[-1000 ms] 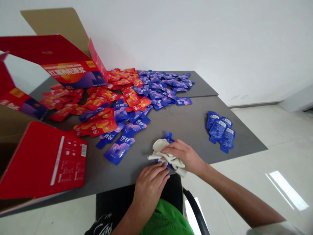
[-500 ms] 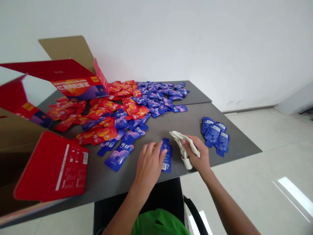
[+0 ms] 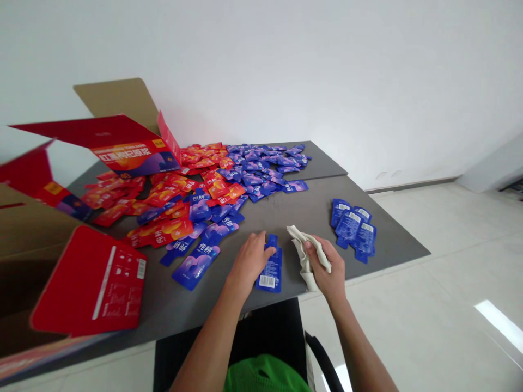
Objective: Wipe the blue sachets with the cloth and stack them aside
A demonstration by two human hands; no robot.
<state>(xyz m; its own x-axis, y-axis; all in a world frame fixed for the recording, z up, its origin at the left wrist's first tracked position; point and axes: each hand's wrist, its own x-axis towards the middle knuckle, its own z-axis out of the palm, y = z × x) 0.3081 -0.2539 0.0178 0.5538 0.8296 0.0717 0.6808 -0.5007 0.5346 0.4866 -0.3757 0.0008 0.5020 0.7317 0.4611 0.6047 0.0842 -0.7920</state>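
Note:
My left hand (image 3: 250, 258) is at the left edge of a blue spouted pouch (image 3: 270, 272), which lies barcode side up near the table's front edge. The thumb rests on the pouch's upper part, and the fingers curl at its left side, pinching it. My right hand (image 3: 330, 268) is closed around a crumpled off-white cloth (image 3: 305, 253), just right of that pouch and apart from it. Farther right lies a small group of blue pouches (image 3: 350, 225), backs up and overlapping. Left of my left hand is another blue pouch (image 3: 196, 265), front side up.
Red pouches (image 3: 174, 226) and blue pouches (image 3: 261, 166) spread in a heap across the left and back of the grey table (image 3: 392, 239). An open red carton (image 3: 134, 155) stands behind at left, and another open carton (image 3: 98, 283) is in front of it. A white wall rises behind.
The blue pouch under my left hand has shifted slightly left and toward me, and more of its back shows. My right hand still holds the cloth. The view has tilted slightly.

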